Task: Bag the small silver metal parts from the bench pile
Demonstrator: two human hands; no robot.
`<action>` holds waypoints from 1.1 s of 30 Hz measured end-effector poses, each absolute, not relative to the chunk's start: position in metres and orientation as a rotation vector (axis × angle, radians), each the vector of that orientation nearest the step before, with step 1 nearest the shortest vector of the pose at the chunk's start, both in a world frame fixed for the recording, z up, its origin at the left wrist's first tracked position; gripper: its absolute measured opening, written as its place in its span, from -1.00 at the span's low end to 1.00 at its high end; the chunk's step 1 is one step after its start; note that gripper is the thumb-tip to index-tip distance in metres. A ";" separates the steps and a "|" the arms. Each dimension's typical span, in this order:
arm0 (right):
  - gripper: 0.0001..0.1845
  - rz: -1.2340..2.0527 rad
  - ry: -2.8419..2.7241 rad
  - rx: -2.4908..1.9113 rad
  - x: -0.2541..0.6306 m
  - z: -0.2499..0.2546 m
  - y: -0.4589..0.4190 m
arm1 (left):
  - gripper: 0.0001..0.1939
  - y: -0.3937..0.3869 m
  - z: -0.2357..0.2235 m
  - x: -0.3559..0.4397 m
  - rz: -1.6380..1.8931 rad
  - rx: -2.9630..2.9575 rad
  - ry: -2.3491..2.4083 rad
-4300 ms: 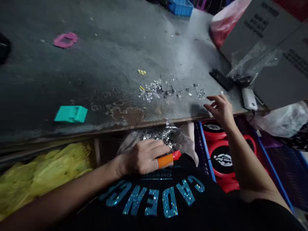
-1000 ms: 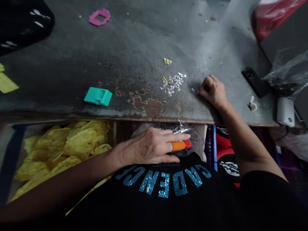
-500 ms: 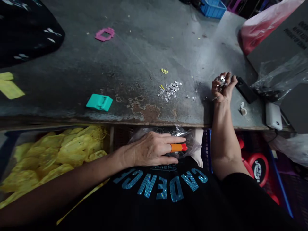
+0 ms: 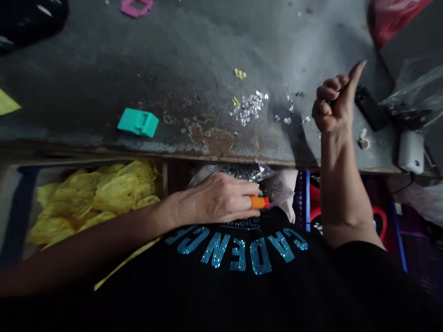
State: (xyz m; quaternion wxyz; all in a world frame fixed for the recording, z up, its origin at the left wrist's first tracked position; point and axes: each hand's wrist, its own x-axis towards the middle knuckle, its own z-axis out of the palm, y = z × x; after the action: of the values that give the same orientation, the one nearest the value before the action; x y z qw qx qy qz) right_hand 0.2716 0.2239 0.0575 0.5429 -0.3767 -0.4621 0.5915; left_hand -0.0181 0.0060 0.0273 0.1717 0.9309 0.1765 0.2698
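My left hand (image 4: 221, 198) lies palm down at the table's front edge, fingers bent over a clear plastic bag (image 4: 268, 171) of small shiny pieces. Its fingertips and thumb are hidden, but the bag's edge appears gripped. An orange sleeve with a red tip (image 4: 259, 202) covers one finger. Above the table, my right hand (image 4: 330, 103) is turned palm up, fingers curled in and thumb raised. What lies inside it is mostly hidden; small shiny metal pieces showed there a moment ago. Left of it, a loose heap of the metal pieces (image 4: 251, 106) is on the table, with several scattered nearby.
A turquoise block (image 4: 138, 122) and a pink frame (image 4: 136, 6) lie on the table (image 4: 194, 55). Small yellow parts (image 4: 239, 74) sit behind the heap. On the right are a black oblong object (image 4: 372, 108) and a white device (image 4: 411, 151). Yellow pieces (image 4: 114, 189) fill a bin below.
My right hand's fingers have closed over the metal pieces and its thumb has lifted. Some shiny pieces near it lie differently. My left fingers are more bent, and the view has shifted.
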 end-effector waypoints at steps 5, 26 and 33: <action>-0.05 1.790 -0.952 -0.739 0.206 0.104 0.104 | -0.73 -0.001 0.031 -0.017 0.856 2.731 0.599; -0.56 1.610 -1.493 -1.034 0.198 0.056 -0.008 | -0.74 -0.020 0.023 -0.006 1.112 2.804 0.546; -0.70 1.609 -1.436 -1.006 0.194 0.058 -0.013 | -0.82 -0.019 0.018 -0.011 1.065 2.768 0.475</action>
State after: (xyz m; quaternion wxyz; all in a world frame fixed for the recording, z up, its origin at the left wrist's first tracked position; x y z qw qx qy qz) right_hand 0.1942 -0.0132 0.0579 0.3719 -0.3926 -0.5601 0.6276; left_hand -0.0106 -0.0189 0.0183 0.0689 0.9193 0.1577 0.3538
